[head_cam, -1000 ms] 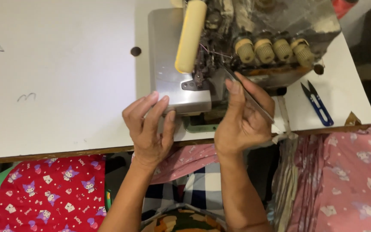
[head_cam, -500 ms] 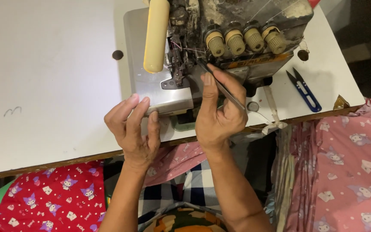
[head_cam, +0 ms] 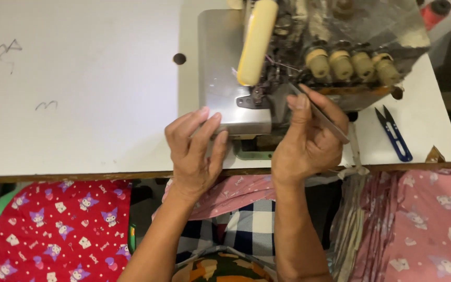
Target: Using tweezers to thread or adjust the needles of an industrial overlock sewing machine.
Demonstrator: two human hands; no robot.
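Right hand (head_cam: 309, 143): pinching thin metal tweezers (head_cam: 319, 112), tips at the grey overlock sewing machine's (head_cam: 288, 57) needle area. Left hand (head_cam: 194, 149): flat, released, fingers on steel plate (head_cam: 220, 89). Risk: tweezers slipping, thread lost, fingertip pricked. Blue snips (head_cam: 395, 133) idle on white surface (head_cam: 79, 89).

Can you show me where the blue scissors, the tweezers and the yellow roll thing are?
blue thread snips (head_cam: 394, 133): head view, on the blue handle.
tweezers (head_cam: 325, 119): head view, mid-shaft, held in the right hand (head_cam: 306, 143).
yellow padded roll (head_cam: 257, 40): head view, middle of its length.
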